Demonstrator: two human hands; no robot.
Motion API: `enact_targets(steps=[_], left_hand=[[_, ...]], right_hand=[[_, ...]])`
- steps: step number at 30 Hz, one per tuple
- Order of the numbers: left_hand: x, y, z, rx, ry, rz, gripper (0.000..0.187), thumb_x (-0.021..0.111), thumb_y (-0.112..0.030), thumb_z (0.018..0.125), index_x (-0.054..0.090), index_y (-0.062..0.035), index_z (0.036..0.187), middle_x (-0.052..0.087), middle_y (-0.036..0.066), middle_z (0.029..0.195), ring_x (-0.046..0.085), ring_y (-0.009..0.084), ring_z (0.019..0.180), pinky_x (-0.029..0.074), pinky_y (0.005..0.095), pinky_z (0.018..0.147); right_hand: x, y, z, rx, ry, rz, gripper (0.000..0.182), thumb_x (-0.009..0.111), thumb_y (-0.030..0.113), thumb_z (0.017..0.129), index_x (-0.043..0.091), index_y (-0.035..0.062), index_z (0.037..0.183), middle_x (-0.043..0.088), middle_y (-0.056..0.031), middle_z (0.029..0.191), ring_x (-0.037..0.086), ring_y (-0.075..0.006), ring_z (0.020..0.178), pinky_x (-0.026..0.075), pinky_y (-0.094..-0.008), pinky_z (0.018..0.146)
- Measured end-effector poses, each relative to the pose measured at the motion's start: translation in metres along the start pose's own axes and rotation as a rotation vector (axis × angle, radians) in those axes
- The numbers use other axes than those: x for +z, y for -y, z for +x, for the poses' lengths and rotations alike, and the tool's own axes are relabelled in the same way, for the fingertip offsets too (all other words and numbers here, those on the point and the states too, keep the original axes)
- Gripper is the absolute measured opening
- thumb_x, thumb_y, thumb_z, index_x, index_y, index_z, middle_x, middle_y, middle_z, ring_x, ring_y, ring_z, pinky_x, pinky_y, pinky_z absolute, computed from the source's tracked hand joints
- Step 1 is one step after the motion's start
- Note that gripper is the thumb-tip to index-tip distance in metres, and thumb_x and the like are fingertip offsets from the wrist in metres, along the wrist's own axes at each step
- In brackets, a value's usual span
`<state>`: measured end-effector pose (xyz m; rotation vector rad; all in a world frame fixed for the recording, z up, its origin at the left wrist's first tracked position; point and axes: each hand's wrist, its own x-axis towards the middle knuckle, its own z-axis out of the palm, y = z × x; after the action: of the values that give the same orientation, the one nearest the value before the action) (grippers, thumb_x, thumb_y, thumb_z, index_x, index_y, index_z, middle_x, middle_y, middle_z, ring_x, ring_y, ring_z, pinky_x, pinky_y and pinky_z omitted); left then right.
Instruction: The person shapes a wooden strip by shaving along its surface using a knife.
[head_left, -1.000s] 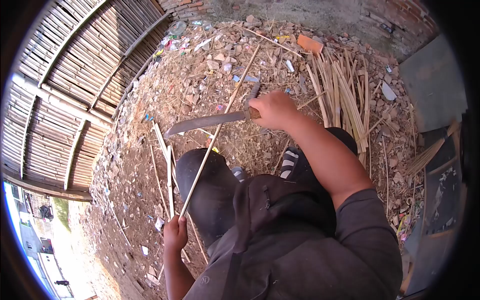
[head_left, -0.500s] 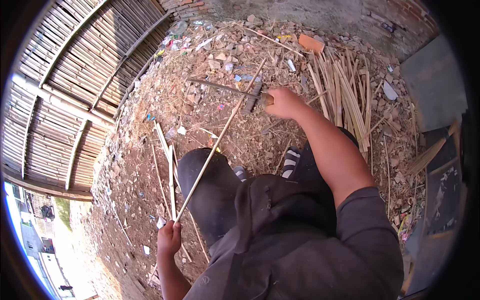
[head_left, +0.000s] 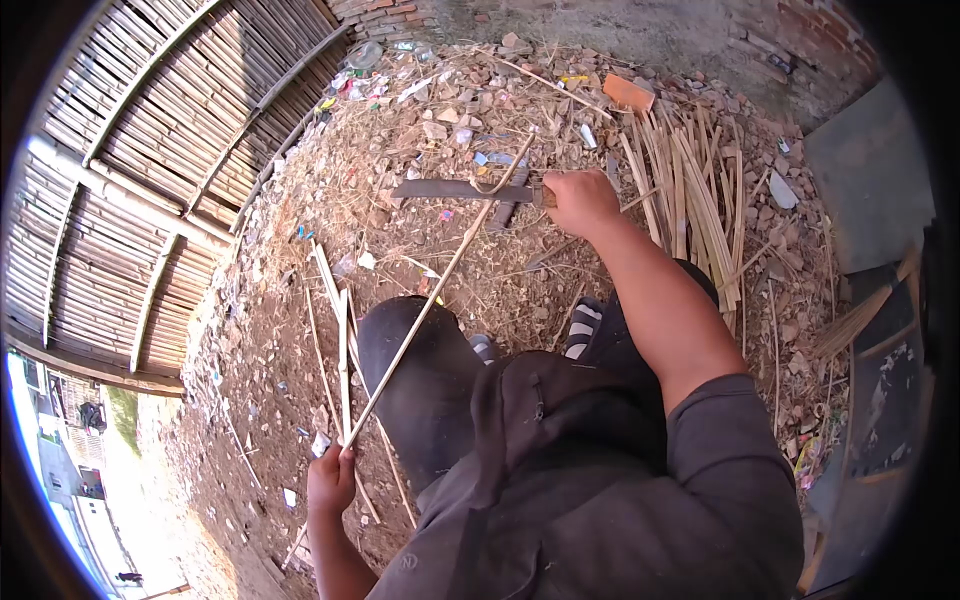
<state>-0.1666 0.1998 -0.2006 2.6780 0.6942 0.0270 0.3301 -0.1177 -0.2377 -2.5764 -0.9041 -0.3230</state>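
Note:
My right hand is closed around the wooden handle of a machete. Its blade points left, with its broad side facing up to me, and crosses the upper part of a bamboo strip. A thin curl of bamboo stands at the crossing. My left hand pinches the lower end of the strip, which slants up and right past my knee. Beneath the crossing lies a dark, ridged block, partly covered by the blade and strip.
A pile of split bamboo strips lies at right; a few more strips lie near my left hand. Rubble and litter cover the ground. A bamboo fence stands left, a brick wall at the back, and dark panels at right.
The machete blade has rolled from nearly edge-on to showing its broad side and lies more level. A curl of bamboo now shows at the strip. My left hand has shifted slightly left.

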Motion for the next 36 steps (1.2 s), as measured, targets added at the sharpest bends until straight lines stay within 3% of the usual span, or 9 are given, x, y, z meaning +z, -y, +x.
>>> enact_targets(steps=[7, 13, 20, 23, 24, 27, 31, 34, 36], left_hand=[[0.004, 0.002, 0.003, 0.011, 0.011, -0.009, 0.034, 0.050, -0.031, 0.106, 0.062, -0.0035, 0.089, 0.060, 0.017, 0.065, 0.063, 0.0400, 0.062, 0.047, 0.0463, 0.058], [0.009, 0.005, 0.002, -0.006, 0.007, -0.023, 0.037, 0.050, -0.032, 0.106, 0.058, -0.0022, 0.086, 0.060, 0.020, 0.066, 0.061, 0.0422, 0.064, 0.046, 0.0478, 0.059], [0.014, -0.004, 0.007, -0.034, 0.033, -0.063, 0.053, 0.044, -0.043, 0.106, 0.057, 0.0018, 0.082, 0.056, 0.025, 0.066, 0.059, 0.0478, 0.068, 0.042, 0.0531, 0.062], [0.016, 0.009, 0.000, 0.012, -0.005, -0.039, 0.048, 0.046, -0.041, 0.106, 0.057, 0.0001, 0.082, 0.056, 0.023, 0.065, 0.059, 0.0454, 0.066, 0.042, 0.0515, 0.060], [0.020, 0.029, -0.008, 0.035, -0.026, 0.000, 0.045, 0.049, -0.038, 0.106, 0.056, -0.0011, 0.082, 0.057, 0.021, 0.065, 0.060, 0.0429, 0.063, 0.043, 0.0496, 0.058], [0.015, 0.034, -0.004, 0.003, -0.034, -0.010, 0.042, 0.051, -0.035, 0.106, 0.055, -0.0021, 0.080, 0.054, 0.018, 0.062, 0.057, 0.0392, 0.057, 0.042, 0.0469, 0.055], [0.009, 0.025, -0.005, -0.031, -0.018, -0.076, 0.043, 0.051, -0.034, 0.106, 0.054, -0.0015, 0.078, 0.051, 0.017, 0.058, 0.052, 0.0381, 0.052, 0.040, 0.0454, 0.053], [0.012, 0.029, -0.009, 0.023, -0.027, -0.087, 0.043, 0.051, -0.035, 0.106, 0.055, -0.0014, 0.079, 0.051, 0.016, 0.058, 0.053, 0.0331, 0.051, 0.040, 0.0442, 0.053], [0.019, 0.033, -0.006, 0.038, -0.026, -0.102, 0.043, 0.051, -0.036, 0.106, 0.056, -0.0013, 0.080, 0.052, 0.015, 0.058, 0.054, 0.0320, 0.052, 0.040, 0.0441, 0.053]], right_hand=[[-0.008, 0.012, -0.007, 0.216, 0.095, 0.168, 0.015, 0.071, 0.024, 0.077, 0.067, 0.0128, 0.086, 0.070, -0.0127, 0.079, 0.070, -0.0357, 0.080, 0.055, -0.0493, 0.076], [-0.009, 0.018, -0.005, 0.032, 0.054, 0.077, 0.020, 0.074, 0.027, 0.076, 0.068, 0.0132, 0.089, 0.070, -0.0137, 0.080, 0.070, -0.0367, 0.080, 0.054, -0.0512, 0.075], [-0.005, 0.050, -0.013, -0.476, 0.007, 0.070, 0.015, 0.074, 0.027, 0.078, 0.064, 0.0159, 0.083, 0.067, -0.0066, 0.073, 0.069, -0.0310, 0.077, 0.049, -0.0484, 0.077], [0.002, 0.024, -0.007, -0.373, -0.074, 0.025, 0.016, 0.074, 0.026, 0.078, 0.064, 0.0152, 0.083, 0.067, -0.0077, 0.073, 0.068, -0.0316, 0.076, 0.050, -0.0488, 0.075], [0.006, 0.008, 0.000, -0.178, -0.024, -0.006, 0.014, 0.074, 0.024, 0.079, 0.066, 0.0141, 0.084, 0.068, -0.0091, 0.075, 0.069, -0.0325, 0.077, 0.052, -0.0486, 0.076], [-0.002, -0.005, 0.001, 0.036, -0.042, -0.032, 0.013, 0.072, 0.023, 0.080, 0.068, 0.0130, 0.086, 0.070, -0.0104, 0.079, 0.070, -0.0329, 0.079, 0.053, -0.0478, 0.079], [-0.020, 0.013, -0.004, 0.146, 0.050, 0.031, 0.018, 0.071, 0.025, 0.079, 0.069, 0.0111, 0.089, 0.071, -0.0132, 0.083, 0.071, -0.0340, 0.083, 0.056, -0.0485, 0.078], [-0.004, 0.006, -0.002, 0.206, 0.178, 0.324, 0.019, 0.071, 0.026, 0.078, 0.069, 0.0113, 0.089, 0.072, -0.0141, 0.084, 0.071, -0.0347, 0.085, 0.056, -0.0496, 0.078], [-0.004, 0.011, -0.006, 0.149, 0.157, 0.316, 0.019, 0.072, 0.027, 0.077, 0.068, 0.0125, 0.089, 0.071, -0.0129, 0.081, 0.071, -0.0350, 0.085, 0.055, -0.0495, 0.076]])
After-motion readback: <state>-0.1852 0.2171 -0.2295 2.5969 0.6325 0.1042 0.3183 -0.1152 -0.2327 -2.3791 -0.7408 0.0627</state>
